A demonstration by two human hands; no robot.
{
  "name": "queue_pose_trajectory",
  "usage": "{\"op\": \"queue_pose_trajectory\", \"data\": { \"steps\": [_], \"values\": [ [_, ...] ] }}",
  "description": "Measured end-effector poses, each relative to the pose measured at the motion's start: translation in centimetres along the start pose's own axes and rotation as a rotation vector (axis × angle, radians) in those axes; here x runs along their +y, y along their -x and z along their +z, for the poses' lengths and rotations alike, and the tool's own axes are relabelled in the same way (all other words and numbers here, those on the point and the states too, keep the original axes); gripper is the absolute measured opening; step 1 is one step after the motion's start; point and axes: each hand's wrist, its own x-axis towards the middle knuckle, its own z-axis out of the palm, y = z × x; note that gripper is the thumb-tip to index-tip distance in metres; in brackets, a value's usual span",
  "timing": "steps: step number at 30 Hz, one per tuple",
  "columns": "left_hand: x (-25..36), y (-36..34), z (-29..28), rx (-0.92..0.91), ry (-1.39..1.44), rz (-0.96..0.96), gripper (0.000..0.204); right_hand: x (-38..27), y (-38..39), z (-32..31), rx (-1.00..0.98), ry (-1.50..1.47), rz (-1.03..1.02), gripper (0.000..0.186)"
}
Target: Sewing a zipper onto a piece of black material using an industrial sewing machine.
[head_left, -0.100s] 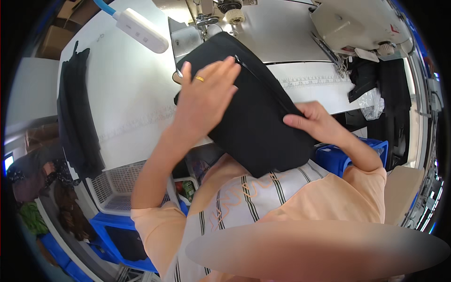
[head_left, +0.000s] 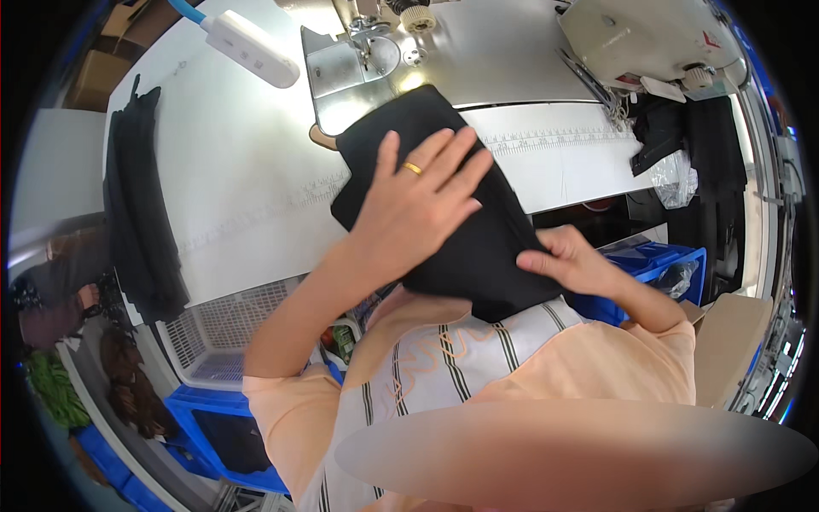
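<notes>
A dark piece of black fabric (head_left: 478, 264) lies slanted over the front edge of the white table, its near end against my apron. My left hand (head_left: 414, 205), with a gold ring, rests flat on the fabric's upper part, fingers spread. At the fabric's right edge, my right hand (head_left: 567, 260) grips it between thumb and fingers; the fingertips underneath are partly hidden. Just beyond the far end of the fabric is the sewing machine's needle plate (head_left: 337, 68), below the presser foot (head_left: 367, 47).
Black fabric strips (head_left: 141, 205) hang over the table's left side. A white device (head_left: 252, 49) on a blue cable sits at the upper left. Tweezers (head_left: 584, 77) lie by a cream machine housing (head_left: 648, 43). Below are a white basket (head_left: 226, 333) and a blue bin (head_left: 653, 264).
The fabric has come down toward me, uncovering the needle plate. My left hand has moved right and slightly down across it. The zipper-like line near its right edge no longer shows clearly.
</notes>
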Motion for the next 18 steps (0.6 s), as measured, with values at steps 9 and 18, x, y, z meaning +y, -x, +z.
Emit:
{"op": "queue_pose_trajectory", "data": {
  "steps": [9,18],
  "values": [
    [3.9,2.9,4.0,0.035,-0.019,-0.093,0.068,-0.1,3.3,-2.4,0.206,0.798,-0.247,0.02],
    [5.3,5.1,3.3,0.119,-0.073,-0.259,0.058,0.1,-6.7,-16.0,1.13,1.511,-0.435,0.02]
  ]
}}
